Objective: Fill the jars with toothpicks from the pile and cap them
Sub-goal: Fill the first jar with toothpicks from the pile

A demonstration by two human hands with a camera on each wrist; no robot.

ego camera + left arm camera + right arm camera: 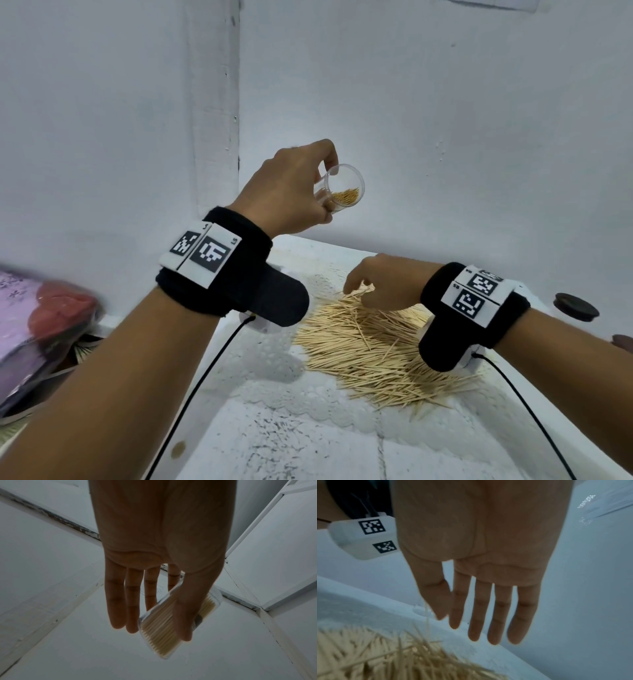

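Fingers (pixel 184 616) of the left hand (pixel 291 192) are wrapped around a small clear jar (pixel 342 188), thumb on one side and the others behind it, so it's held up in the air well above the counter (pixel 274 428), tipped so the open mouth faces the head camera. You can see a bunch of toothpicks (pixel 159 626) already sitting inside, lying along one wall of the jar.

Right hand (pixel 383 287) is down low over the far edge of the toothpick pile (pixel 376 353). From the wrist cam its fingers (pixel 498 615) hang pretty much straight and loose; a few blurry sticks sit right by the thumb tip, can't tell if it's actually pinching them.

Pile is a big messy heap spread on the white counter, between the two wrists. Off to the right there's a dark round lid (pixel 576 306) lying flat on the counter, well apart from the pile. Some pink and red packaging (pixel 44 325) sits at the left edge.
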